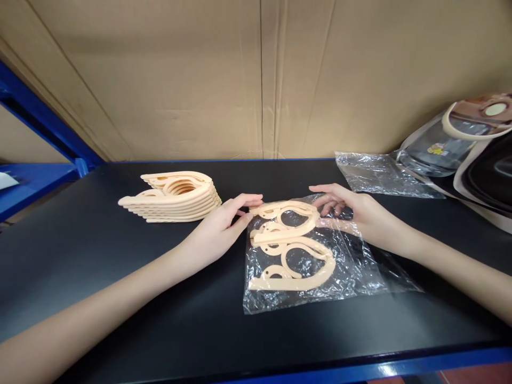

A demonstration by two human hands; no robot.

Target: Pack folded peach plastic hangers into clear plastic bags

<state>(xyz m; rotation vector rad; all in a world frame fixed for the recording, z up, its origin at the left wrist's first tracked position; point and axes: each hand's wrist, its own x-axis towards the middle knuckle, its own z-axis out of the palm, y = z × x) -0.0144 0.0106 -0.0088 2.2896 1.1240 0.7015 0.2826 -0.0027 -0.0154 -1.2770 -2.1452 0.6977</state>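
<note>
Two peach folding hangers [320, 269] lie one above the other inside a clear plastic bag [352, 277] on the black shelf. My left hand [228, 221] pinches the left end of the upper hanger through the bag's edge, thumb below and fingers above. My right hand [348, 210] is at the upper right of the bag, its fingers apart and touching the plastic by the hanger's curved end. To the left of my left hand stands a neat stack of several peach hangers [180, 200].
A second clear bag [384, 173] lies flat at the back right. Beside it are a transparent bottle [432, 149] and a black and beige bag [490, 176]. Cardboard [200, 80] rises behind the shelf; a blue frame [44, 112] edges the left.
</note>
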